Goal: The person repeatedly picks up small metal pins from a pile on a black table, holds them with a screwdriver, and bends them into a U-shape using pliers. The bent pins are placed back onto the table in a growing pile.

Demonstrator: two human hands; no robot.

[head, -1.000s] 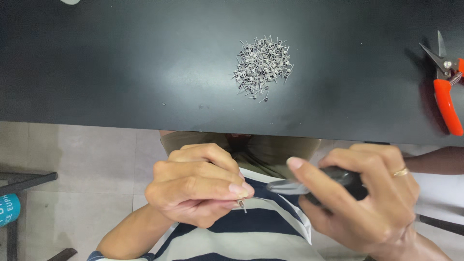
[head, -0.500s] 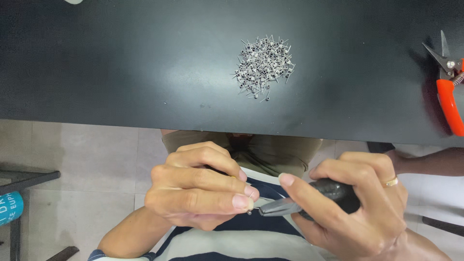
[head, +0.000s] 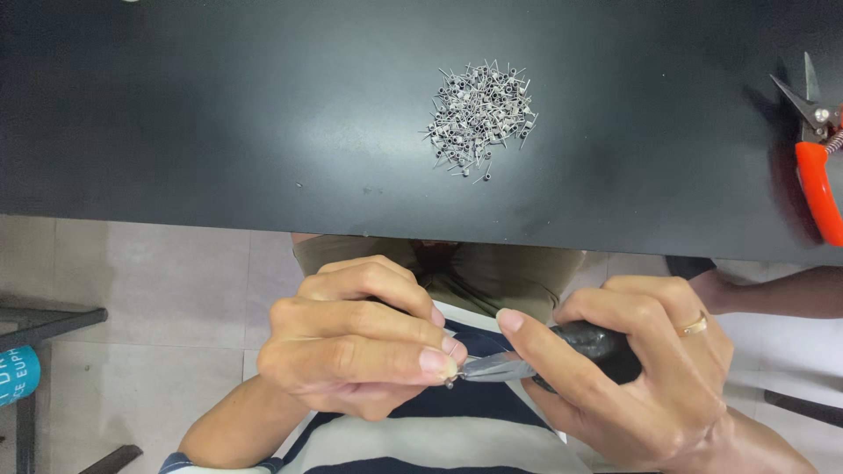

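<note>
My left hand [head: 356, 347] is curled in front of my lap, its fingertips pinching a tiny metal piece [head: 450, 382]. My right hand [head: 641, 369], with a ring on one finger, grips a black-handled plier-like tool [head: 562, 351] whose metal tip meets the small piece at my left fingertips. Both hands hover below the near edge of the black table [head: 219, 114]. A pile of several small metal coiled parts [head: 479, 114] lies on the table above the hands.
Orange-handled cutters [head: 817, 167] lie at the table's right edge. Another person's forearm [head: 773, 294] shows at the right, below the table. A dark stool frame [head: 44, 325] stands on the tiled floor at left.
The tool tip has moved left into contact with the piece at my left fingertips. My right hand shifted slightly leftward; the pile and cutters stayed put.
</note>
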